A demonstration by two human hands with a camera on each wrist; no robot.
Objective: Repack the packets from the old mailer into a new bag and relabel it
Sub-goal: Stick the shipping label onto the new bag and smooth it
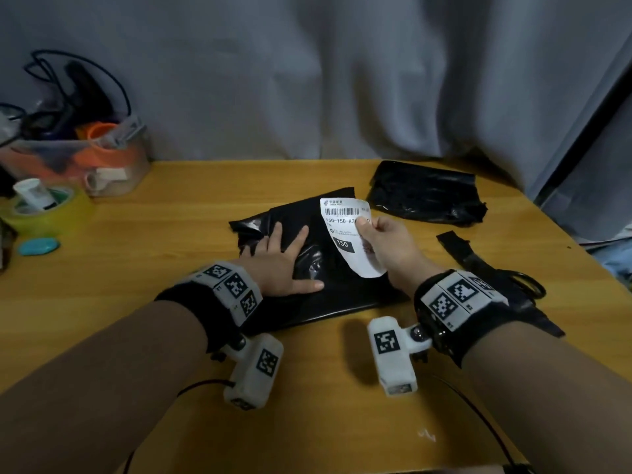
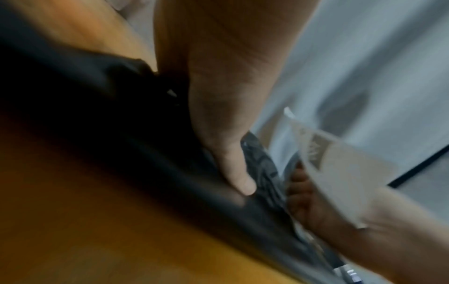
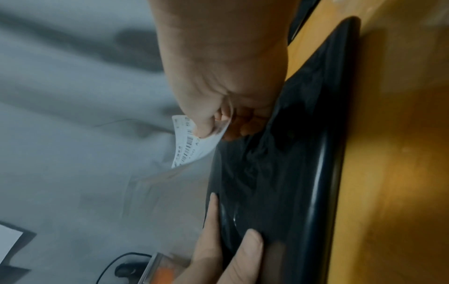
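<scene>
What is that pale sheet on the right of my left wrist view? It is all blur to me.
Observer: A white shipping label, with a barcode and a black box that reads 150. The right hand pinches it by one edge.
Visitor: And the hand pressing down, what is under it?
Observer: The left hand lies flat, fingers spread, on a black mailer bag that rests on the wooden table.
Visitor: Is that the only bag there?
Observer: No. A second black bag, crumpled, lies apart from the first, farther back on the right.
</scene>
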